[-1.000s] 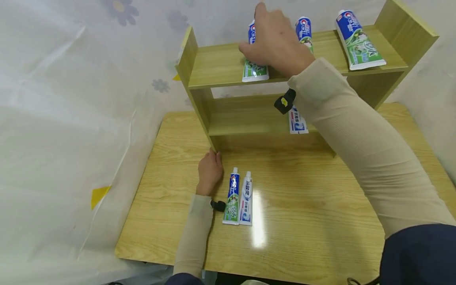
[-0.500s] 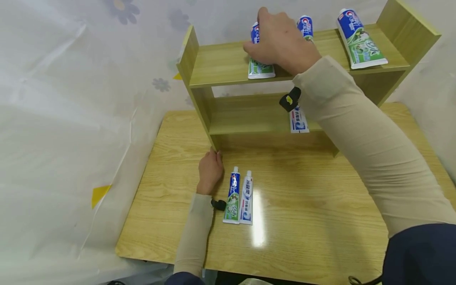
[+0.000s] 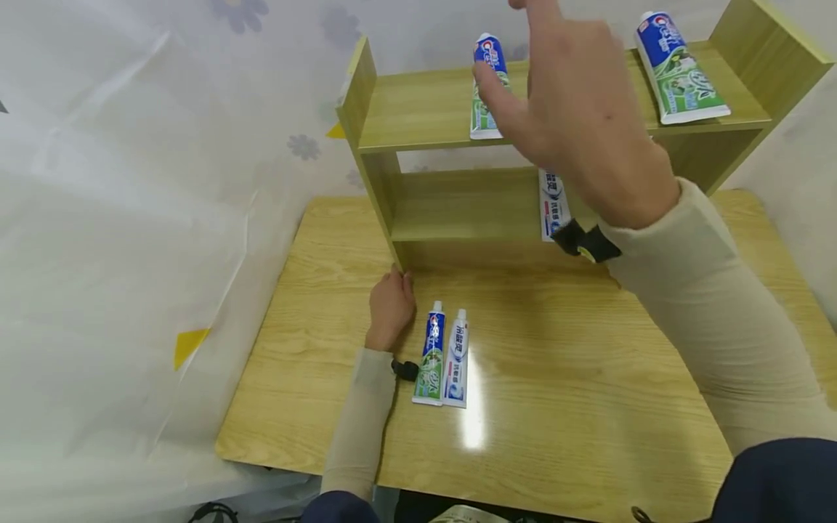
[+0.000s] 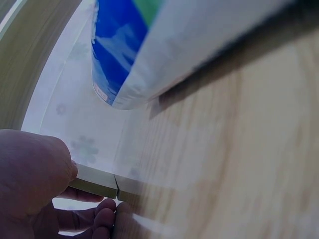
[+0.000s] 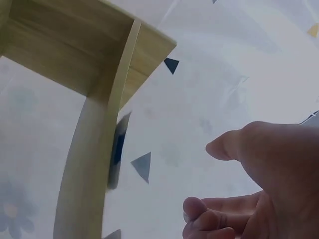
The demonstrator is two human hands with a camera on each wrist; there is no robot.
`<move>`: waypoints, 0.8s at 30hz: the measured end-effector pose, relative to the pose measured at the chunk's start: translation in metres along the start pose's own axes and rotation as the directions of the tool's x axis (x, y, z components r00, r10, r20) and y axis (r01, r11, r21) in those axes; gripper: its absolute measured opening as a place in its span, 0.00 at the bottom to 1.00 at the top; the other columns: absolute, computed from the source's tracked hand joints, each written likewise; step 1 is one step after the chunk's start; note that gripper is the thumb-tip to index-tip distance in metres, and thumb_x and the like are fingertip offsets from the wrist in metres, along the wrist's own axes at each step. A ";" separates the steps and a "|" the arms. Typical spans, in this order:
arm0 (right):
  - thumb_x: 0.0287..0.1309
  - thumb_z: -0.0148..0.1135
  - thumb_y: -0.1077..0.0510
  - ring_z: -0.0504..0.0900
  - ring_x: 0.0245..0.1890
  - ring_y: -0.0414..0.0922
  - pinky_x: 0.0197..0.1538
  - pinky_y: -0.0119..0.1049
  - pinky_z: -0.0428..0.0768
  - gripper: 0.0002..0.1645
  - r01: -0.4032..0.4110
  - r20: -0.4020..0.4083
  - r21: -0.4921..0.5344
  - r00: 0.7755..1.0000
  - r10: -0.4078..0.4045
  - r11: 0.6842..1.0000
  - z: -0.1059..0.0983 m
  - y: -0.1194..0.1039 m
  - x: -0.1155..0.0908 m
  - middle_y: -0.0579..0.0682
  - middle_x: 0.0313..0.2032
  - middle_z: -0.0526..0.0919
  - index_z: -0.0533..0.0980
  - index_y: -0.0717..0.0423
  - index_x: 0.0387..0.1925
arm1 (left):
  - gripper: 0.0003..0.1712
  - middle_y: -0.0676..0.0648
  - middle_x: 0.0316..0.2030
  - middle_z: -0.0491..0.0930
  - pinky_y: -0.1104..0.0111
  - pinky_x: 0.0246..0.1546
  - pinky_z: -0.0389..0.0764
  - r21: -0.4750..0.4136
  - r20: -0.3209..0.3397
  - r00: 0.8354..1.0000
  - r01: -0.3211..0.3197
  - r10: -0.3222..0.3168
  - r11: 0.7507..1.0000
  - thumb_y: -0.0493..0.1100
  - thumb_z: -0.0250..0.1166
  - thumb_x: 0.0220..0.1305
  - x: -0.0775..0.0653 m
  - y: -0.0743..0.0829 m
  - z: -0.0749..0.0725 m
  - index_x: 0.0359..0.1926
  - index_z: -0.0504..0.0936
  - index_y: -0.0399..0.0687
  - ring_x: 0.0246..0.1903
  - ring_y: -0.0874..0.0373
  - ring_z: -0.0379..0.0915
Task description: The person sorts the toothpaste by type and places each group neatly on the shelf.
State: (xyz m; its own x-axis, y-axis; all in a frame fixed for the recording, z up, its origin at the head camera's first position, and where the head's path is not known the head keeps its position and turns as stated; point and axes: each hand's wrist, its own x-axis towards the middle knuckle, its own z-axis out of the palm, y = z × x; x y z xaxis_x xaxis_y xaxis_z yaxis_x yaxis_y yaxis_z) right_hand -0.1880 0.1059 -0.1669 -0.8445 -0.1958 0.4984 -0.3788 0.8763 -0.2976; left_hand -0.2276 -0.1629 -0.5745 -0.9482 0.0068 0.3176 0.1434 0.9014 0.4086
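A person is working at a wooden shelf (image 3: 431, 109) standing on a table (image 3: 575, 407). The left hand (image 3: 391, 303) is gripping the shelf's left foot, thumb and fingers pinching the side panel. The right hand (image 3: 582, 109) is hovering in front of the shelf's top board, apart from it and holding nothing; its thumb is standing well away from the fingers, some of which are bending loosely. Partly behind that thumb, a Crest tube (image 3: 482, 118) is lying on the top board, left of its middle. A second Crest tube (image 3: 681, 69) is lying near the shelf's top right end. A white tube (image 3: 552, 203) is lying on the lower board, partly hidden. On the table, in front of the shelf's left foot, a third Crest tube (image 3: 429, 356) and a second white tube (image 3: 455, 359) are lying side by side.

The step seems to be laying tubes out on the shelf. The next move probably calls for the right hand reaching down and pinching one from the table.
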 end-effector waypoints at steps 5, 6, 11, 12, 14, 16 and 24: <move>0.80 0.60 0.45 0.73 0.21 0.47 0.25 0.33 0.65 0.36 0.050 -0.057 0.094 0.997 -0.045 0.994 0.021 0.016 -0.051 0.55 0.25 0.80 0.67 0.57 0.78 | 0.23 0.38 0.30 0.82 0.48 0.31 0.82 -0.005 0.025 1.000 0.008 -0.008 1.000 0.52 0.44 0.90 0.000 0.000 0.003 0.49 0.78 0.39 0.29 0.40 0.82; 0.79 0.62 0.46 0.73 0.21 0.47 0.25 0.33 0.65 0.35 0.053 -0.060 0.112 0.997 -0.047 0.992 0.026 0.020 -0.059 0.55 0.25 0.80 0.68 0.58 0.77 | 0.23 0.38 0.30 0.82 0.48 0.31 0.82 -0.008 0.032 0.999 0.010 -0.009 1.000 0.52 0.45 0.89 0.000 0.000 0.003 0.49 0.78 0.39 0.29 0.40 0.82; 0.77 0.65 0.51 0.71 0.19 0.46 0.24 0.36 0.66 0.34 0.002 -0.003 0.173 1.000 -0.002 0.985 0.059 0.035 -0.097 0.53 0.23 0.78 0.69 0.62 0.75 | 0.23 0.36 0.31 0.83 0.47 0.31 0.82 -0.005 0.039 0.999 0.027 -0.027 1.000 0.52 0.46 0.89 -0.001 0.000 0.001 0.50 0.78 0.37 0.29 0.38 0.83; 0.77 0.65 0.52 0.70 0.18 0.46 0.23 0.36 0.66 0.33 -0.013 0.015 0.187 1.000 0.010 0.982 0.066 0.037 -0.104 0.53 0.22 0.77 0.70 0.63 0.75 | 0.24 0.36 0.31 0.83 0.47 0.31 0.82 0.001 0.039 0.999 0.029 -0.029 1.000 0.52 0.45 0.89 -0.001 0.001 -0.001 0.50 0.78 0.37 0.29 0.38 0.83; 0.77 0.65 0.52 0.70 0.17 0.45 0.22 0.36 0.66 0.34 -0.068 0.076 0.208 0.996 0.053 0.976 0.081 0.039 -0.116 0.51 0.22 0.77 0.69 0.62 0.75 | 0.25 0.35 0.31 0.83 0.46 0.32 0.82 0.003 0.040 0.999 0.033 -0.033 0.999 0.52 0.44 0.89 -0.001 -0.001 -0.003 0.50 0.78 0.36 0.30 0.36 0.83; 0.77 0.65 0.51 0.71 0.17 0.44 0.22 0.36 0.68 0.34 -0.115 0.137 0.227 0.987 0.085 0.967 0.095 0.040 -0.127 0.50 0.21 0.77 0.69 0.62 0.75 | 0.25 0.35 0.32 0.83 0.45 0.33 0.83 0.005 0.041 0.999 0.034 -0.034 0.999 0.52 0.44 0.89 -0.001 -0.001 -0.004 0.51 0.78 0.35 0.30 0.36 0.83; 0.77 0.64 0.50 0.71 0.17 0.43 0.20 0.35 0.68 0.35 -0.218 0.280 0.235 0.948 0.149 0.947 0.134 0.045 -0.156 0.49 0.21 0.77 0.68 0.62 0.76 | 0.21 0.33 0.31 0.83 0.44 0.33 0.83 -0.056 0.040 0.999 0.032 -0.030 0.998 0.48 0.48 0.88 -0.006 0.025 -0.034 0.49 0.78 0.33 0.30 0.35 0.83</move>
State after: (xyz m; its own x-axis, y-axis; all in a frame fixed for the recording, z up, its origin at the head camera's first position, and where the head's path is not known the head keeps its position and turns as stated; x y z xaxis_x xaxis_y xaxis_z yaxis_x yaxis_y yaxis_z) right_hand -0.1244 0.1169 -0.3673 -0.9632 -0.1788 0.2005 -0.2639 0.7694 -0.5817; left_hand -0.2091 -0.1557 -0.5370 -0.9626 -0.0029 0.2708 0.1284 0.8754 0.4660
